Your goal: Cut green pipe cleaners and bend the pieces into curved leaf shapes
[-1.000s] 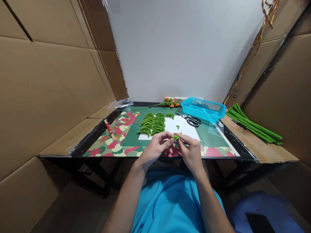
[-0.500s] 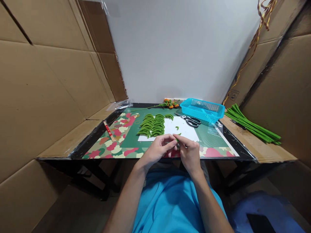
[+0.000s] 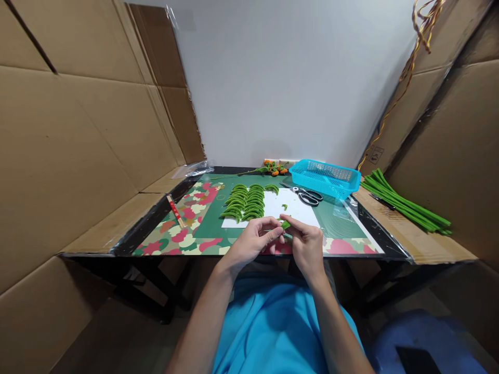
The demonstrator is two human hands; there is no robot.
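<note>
My left hand (image 3: 254, 241) and my right hand (image 3: 306, 244) meet at the near edge of the table, fingertips pinched together on a small green bent piece (image 3: 286, 224). Just beyond them lies a white sheet (image 3: 296, 205) with two rows of several curved green pieces (image 3: 245, 201) on its left part and a small green scrap (image 3: 285, 206) near its middle.
Black-handled scissors (image 3: 307, 195) and a turquoise basket (image 3: 325, 177) lie at the back right. A bundle of long green stems (image 3: 405, 208) rests on cardboard to the right. An orange flower sprig (image 3: 273, 167) sits at the back. A red-patterned stick (image 3: 174, 210) lies left. Cardboard walls enclose both sides.
The hands stayed joined on the green piece, shifting only slightly; less of the piece shows between the fingers than a second ago.
</note>
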